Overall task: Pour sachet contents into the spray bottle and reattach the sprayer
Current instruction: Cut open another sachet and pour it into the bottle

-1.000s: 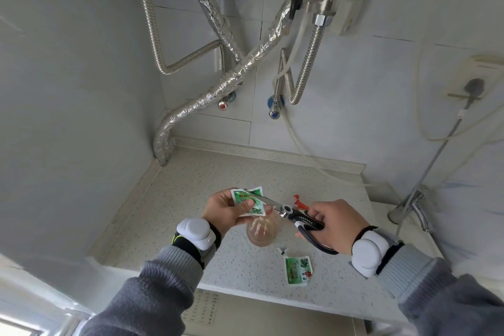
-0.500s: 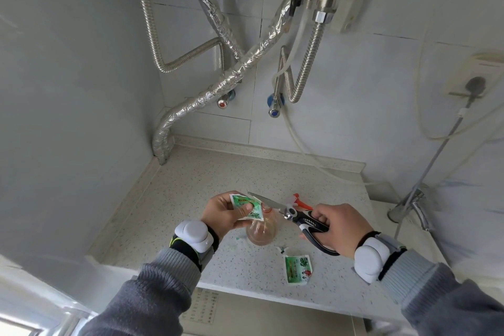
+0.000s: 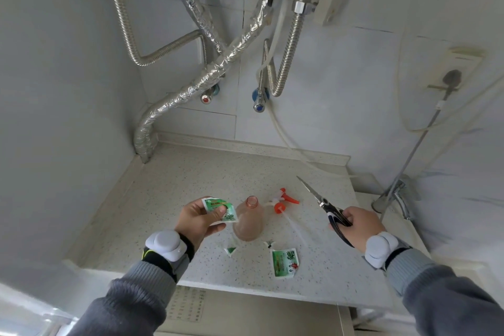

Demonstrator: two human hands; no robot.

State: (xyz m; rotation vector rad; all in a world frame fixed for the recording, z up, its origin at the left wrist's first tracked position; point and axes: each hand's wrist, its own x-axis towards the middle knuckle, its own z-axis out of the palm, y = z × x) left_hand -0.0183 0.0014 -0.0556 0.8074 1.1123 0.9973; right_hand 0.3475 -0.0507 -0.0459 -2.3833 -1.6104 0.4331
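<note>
Sachet [image 3: 219, 209] pinched in left hand [image 3: 199, 219] just beside open spray bottle [image 3: 248, 222] on counter [image 3: 174, 180], right hand [image 3: 359, 226] clenched on scissors [image 3: 326, 206], sprayer [image 3: 283, 200] lying behind; looks like pre-pour — next: tip cut corner over neck.

Two sachets [image 3: 220, 208] [image 3: 284, 263], perhaps two scraps [image 3: 230, 250] [image 3: 270, 244]

The sachet [image 3: 220, 208] print is too small to read; the right hand [image 3: 360, 228] hides the scissors' [image 3: 324, 203] handles.
</note>
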